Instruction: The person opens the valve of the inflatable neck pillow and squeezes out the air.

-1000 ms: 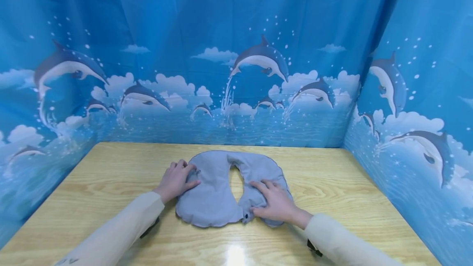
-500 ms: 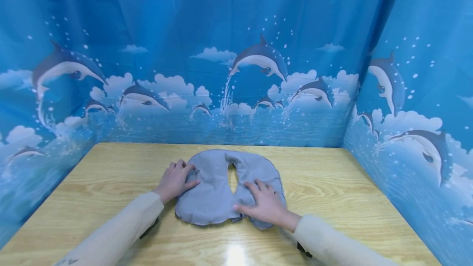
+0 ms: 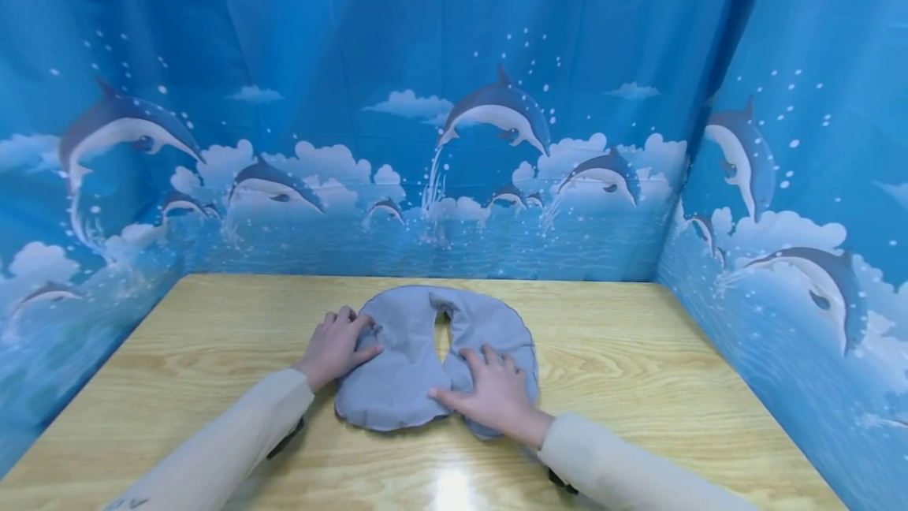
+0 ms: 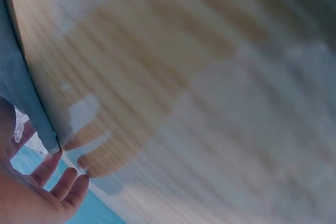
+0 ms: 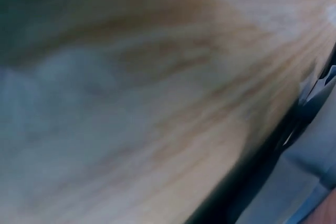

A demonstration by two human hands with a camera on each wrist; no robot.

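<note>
A grey U-shaped inflatable neck pillow [image 3: 407, 369] lies flat on the wooden table, its two arms close together around a narrow central slot. My left hand [image 3: 336, 345] rests at its left edge, thumb on the fabric. In the left wrist view, that hand's relaxed fingers [image 4: 55, 182] touch the table beside the pillow's edge [image 4: 31, 98], near a clear plastic valve [image 4: 19, 129]. My right hand [image 3: 496, 393] lies with spread fingers on the right arm of the pillow, covering its front end. In the right wrist view, only part of the pillow [image 5: 310, 156] shows at lower right.
The light wooden table [image 3: 638, 385] extends to both sides of the pillow. Blue curtains [image 3: 340, 101] printed with dolphins stand along its back and right side, and also at the left.
My right hand has moved left, shifting the pillow's right arm inward. The central slot has narrowed and the dark snap at the front end is now hidden. My left hand has hardly moved.
</note>
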